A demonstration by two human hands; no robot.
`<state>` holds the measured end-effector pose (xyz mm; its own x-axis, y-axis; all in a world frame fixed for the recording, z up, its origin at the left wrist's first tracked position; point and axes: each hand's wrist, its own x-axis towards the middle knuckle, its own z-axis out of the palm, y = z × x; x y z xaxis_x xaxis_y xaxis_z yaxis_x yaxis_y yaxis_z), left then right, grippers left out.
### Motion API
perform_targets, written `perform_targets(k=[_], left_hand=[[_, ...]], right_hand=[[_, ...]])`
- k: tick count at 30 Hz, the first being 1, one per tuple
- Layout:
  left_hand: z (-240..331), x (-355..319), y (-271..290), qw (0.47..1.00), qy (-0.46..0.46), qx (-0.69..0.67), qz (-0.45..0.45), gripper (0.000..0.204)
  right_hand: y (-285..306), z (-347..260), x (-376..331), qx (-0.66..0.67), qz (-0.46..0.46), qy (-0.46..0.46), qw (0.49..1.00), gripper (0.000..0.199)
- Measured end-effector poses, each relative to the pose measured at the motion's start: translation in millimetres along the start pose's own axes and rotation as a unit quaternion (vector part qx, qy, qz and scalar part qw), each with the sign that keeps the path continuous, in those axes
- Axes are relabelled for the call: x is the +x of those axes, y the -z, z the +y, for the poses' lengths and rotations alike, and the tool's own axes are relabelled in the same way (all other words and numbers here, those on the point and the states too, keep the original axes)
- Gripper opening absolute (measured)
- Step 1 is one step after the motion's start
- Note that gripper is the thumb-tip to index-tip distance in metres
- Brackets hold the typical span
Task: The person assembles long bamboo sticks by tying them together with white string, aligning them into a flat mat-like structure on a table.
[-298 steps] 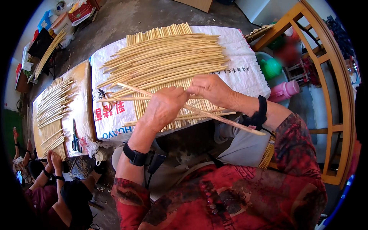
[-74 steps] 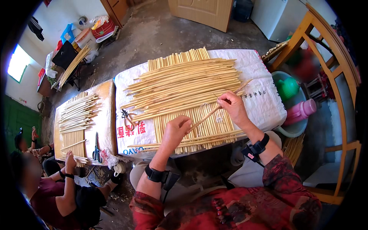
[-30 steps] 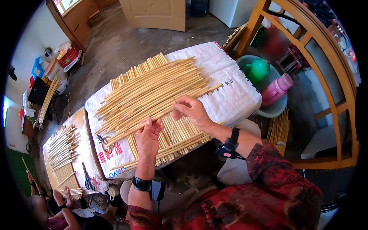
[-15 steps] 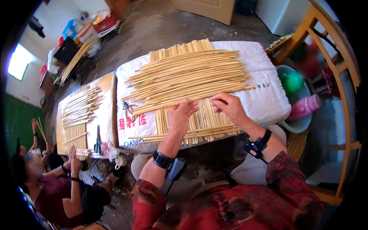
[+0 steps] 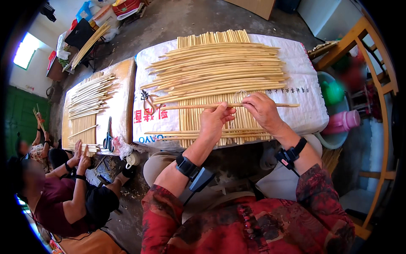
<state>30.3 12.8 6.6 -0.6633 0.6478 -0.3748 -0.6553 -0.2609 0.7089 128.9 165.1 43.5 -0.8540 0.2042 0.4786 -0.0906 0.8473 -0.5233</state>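
Observation:
A single thin peeled stick (image 5: 186,106) lies crosswise in front of me, both ends reaching past my hands. My left hand (image 5: 216,122) pinches it near the middle between thumb and fingers. Just to the right, my right hand (image 5: 263,112) has its fingertips closed on the same stick; a loop of thin pale thread (image 5: 241,94) shows beside them. Below is a mat of short sticks (image 5: 192,118) laid side by side. Beyond my hands, a broad layer of long sticks (image 5: 220,67) covers the mat's farther part. Several loose sticks (image 5: 241,134) rest across its near end.
White sacking (image 5: 313,101) covers the table. Scissors with reddish handles (image 5: 149,104) lie left of the stick pile. On the left table (image 5: 127,84) are more sticks and blue-handled scissors (image 5: 108,137); a co-worker (image 5: 59,199) sits there. A basin (image 5: 325,80) and wooden frame (image 5: 372,63) stand right.
One stick now stands apart from the long pile, nearer me, held in my hands. The view has shifted slightly, and the reddish-handled scissors show more fully.

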Motion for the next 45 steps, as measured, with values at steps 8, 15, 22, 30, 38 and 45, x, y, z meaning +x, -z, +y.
perform_targets(k=[8, 15, 22, 30, 38, 45], left_hand=[[-0.7, -5.5, 8.1, 1.000, 0.012, 0.005, -0.008, 0.016], [48.1, -19.9, -5.8, 0.913, 0.148, 0.360, -0.120, 0.023], [74.2, -4.0, 0.0, 0.564, -0.492, 0.658, -0.086, 0.015], [72.9, 3.0, -1.4, 0.732, -0.031, 0.627, -0.264, 0.025], [73.7, 10.3, -2.2, 0.822, 0.079, 0.505, -0.251, 0.022], [63.9, 11.4, -1.3, 0.860, 0.036, 0.472, -0.191, 0.017]], right_hand=[[-6.7, 0.7, -0.1, 0.050, -0.043, -0.035, 0.997, 0.009], [-1.1, 4.6, 4.3, 0.059, -0.038, -0.055, 0.996, 0.008], [0.6, 2.9, 5.6, -0.006, -0.055, 0.045, 0.997, 0.010], [7.5, -0.9, 4.5, -0.051, -0.030, 0.185, 0.981, 0.018], [11.3, 1.9, 5.1, 0.019, 0.009, 0.163, 0.986, 0.020], [21.9, 3.9, 1.4, 0.140, 0.049, -0.033, 0.988, 0.013]])
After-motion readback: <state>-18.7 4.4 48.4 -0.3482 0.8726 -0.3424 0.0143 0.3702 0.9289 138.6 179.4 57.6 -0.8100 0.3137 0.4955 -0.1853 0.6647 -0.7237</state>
